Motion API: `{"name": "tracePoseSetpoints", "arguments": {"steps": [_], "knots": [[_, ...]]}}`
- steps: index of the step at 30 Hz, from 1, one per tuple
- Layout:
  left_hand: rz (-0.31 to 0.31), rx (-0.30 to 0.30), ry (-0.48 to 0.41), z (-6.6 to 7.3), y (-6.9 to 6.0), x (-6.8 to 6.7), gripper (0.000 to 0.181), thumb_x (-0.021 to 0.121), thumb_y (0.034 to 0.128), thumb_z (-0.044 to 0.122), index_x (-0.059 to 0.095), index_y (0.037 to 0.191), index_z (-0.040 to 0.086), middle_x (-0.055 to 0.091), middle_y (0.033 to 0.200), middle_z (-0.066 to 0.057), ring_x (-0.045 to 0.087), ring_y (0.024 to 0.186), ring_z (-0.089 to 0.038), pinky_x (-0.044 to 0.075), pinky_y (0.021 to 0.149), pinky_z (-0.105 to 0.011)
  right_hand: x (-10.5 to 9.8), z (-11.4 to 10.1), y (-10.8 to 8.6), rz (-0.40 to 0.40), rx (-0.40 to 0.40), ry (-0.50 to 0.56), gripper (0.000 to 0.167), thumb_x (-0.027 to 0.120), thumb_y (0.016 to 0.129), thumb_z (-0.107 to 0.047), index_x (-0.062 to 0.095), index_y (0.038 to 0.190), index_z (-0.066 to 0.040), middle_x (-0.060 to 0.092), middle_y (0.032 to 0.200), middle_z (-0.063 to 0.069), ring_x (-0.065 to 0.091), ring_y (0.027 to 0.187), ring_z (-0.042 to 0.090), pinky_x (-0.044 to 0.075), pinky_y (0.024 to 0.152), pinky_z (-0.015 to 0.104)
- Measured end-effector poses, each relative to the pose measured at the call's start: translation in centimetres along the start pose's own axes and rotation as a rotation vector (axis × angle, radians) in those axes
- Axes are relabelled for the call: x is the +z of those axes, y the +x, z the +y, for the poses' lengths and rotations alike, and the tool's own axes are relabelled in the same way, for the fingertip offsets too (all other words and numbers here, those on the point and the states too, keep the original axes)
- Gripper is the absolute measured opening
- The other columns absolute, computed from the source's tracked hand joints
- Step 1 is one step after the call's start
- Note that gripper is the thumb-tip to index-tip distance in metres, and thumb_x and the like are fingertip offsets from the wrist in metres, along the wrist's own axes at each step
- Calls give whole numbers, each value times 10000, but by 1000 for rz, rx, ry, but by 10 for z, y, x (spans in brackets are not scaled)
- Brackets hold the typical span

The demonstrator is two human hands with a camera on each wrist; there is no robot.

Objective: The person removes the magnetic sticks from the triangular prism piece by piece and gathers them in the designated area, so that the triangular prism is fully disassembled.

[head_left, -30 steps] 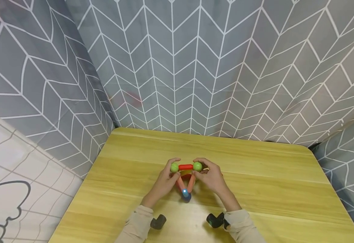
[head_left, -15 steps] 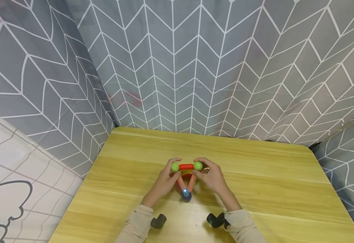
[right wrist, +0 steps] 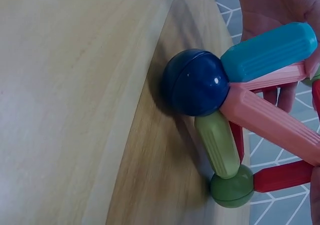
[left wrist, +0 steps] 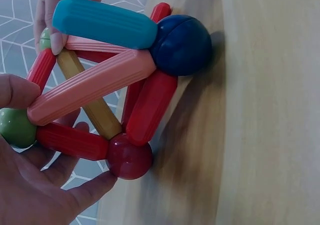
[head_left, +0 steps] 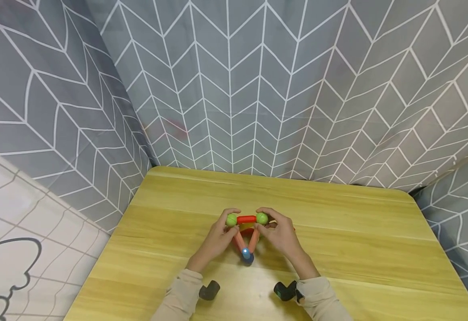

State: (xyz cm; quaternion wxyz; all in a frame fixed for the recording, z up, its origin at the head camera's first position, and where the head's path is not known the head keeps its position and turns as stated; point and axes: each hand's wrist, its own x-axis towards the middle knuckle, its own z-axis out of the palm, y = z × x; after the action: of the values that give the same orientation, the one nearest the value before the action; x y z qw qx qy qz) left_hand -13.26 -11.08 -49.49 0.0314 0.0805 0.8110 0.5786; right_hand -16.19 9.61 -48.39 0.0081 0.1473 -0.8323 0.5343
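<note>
While left grip point(head_left: 218, 240) holds glossy ball point(left wrist: 16, 130), ridged rod point(left wrist: 92, 87) slants.

Soft light, blurry shadows, pale glare on table point(head_left: 254, 285)

Glossy plastic blue ball point(left wrist: 182, 45), ridged rods point(left wrist: 102, 24), wood-grain table point(head_left: 358, 232).

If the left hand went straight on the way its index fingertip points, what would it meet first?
Probably the right hand, whose index fingertip faces the left hand along the red rod between them; depth is unclear in the head view.
</note>
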Motion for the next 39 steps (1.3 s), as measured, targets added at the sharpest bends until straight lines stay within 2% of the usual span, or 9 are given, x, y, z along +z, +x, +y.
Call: {"name": "tracePoseSetpoints", "arguments": {"steps": [2,5,11,18,22,26,30,35,39], "knots": [[-1,-10,2,1,0,-1,437,530,974,53,477,1397,150,648,1210,-121,577,1062,-248,494,918,-444,1,0,0,5,-11,-1,378,803,817,-10,696,1178,-48,733,1039,123,658,936,234,563,754,166],[4,-10,6,1,0,-1,434,530,971,51,481,1393,140,650,1201,-117,567,1057,-237,486,921,-441,1,0,0,11,-15,3,382,804,815,-8,695,1180,-38,731,1034,125,659,932,237,561,748,158],[8,-13,1,1,0,-1,428,529,971,45,487,1381,161,644,1128,-122,540,955,-216,446,825,-359,3,-1,-1,32,-22,5,384,810,803,3,708,1164,-80,729,1019,123,658,927,232,563,738,159],[7,-6,17,-2,0,-1,315,535,972,51,499,1270,146,641,1160,-122,545,1017,-227,454,852,-355,4,0,-1,37,-11,18,377,809,807,-2,707,1162,-77,732,1026,125,669,935,236,566,746,163],[0,1,16,-4,2,-1,264,531,975,56,485,1222,137,624,1111,-128,530,966,-215,432,795,-314,5,1,-1,50,-10,21,366,807,815,-15,708,1162,-80,739,1024,118,677,934,227,582,750,193],[-13,-16,-11,-4,2,1,255,525,988,68,473,1225,150,622,1137,-112,532,908,-185,434,763,-272,6,2,-1,69,-5,11,353,805,823,-31,711,1157,-94,748,1018,112,686,928,221,586,748,204],[-20,-15,-23,-3,1,2,245,506,991,64,458,1218,142,623,1184,-110,547,914,-179,443,774,-265,8,0,-1,88,-6,-6,351,801,824,-22,705,1157,-79,749,1020,130,691,926,241,581,741,200],[-10,-23,-26,-3,1,2,243,514,993,79,461,1220,150,617,1150,-115,543,905,-177,443,765,-252,9,-3,0,96,21,-16,355,781,817,39,692,1157,-10,736,1013,193,684,926,313,581,737,208],[1,-21,-32,-3,1,2,254,520,990,63,469,1226,144,619,1147,-123,569,949,-187,475,825,-273,8,-5,-1,88,38,-10,352,784,824,19,698,1162,-35,738,1022,169,682,936,282,568,742,176]]}}
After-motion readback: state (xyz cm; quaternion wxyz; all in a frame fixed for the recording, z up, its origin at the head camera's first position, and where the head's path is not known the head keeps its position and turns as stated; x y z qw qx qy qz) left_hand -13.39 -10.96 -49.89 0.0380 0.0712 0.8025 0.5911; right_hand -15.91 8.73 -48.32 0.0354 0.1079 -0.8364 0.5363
